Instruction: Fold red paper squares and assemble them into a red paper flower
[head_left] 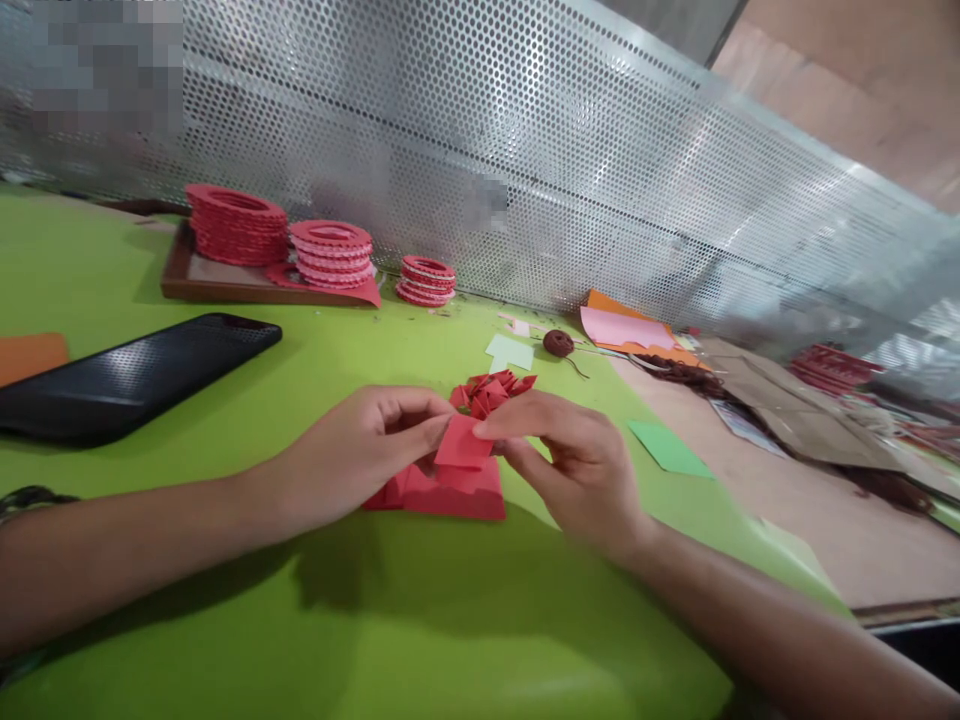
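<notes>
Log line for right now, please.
left hand: pinching red paper piece | right hand: pinching same piece | under: red paper stack | behind: folded red pieces

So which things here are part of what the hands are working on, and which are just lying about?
In use:
- small red paper piece, pinched between left hand and right hand
- red paper stack under the hands
- folded red pieces just behind

Lying about:
- phone
- red ring stacks
- wooden tray
- green paper square
- brown ball
- pink and orange sheets
</notes>
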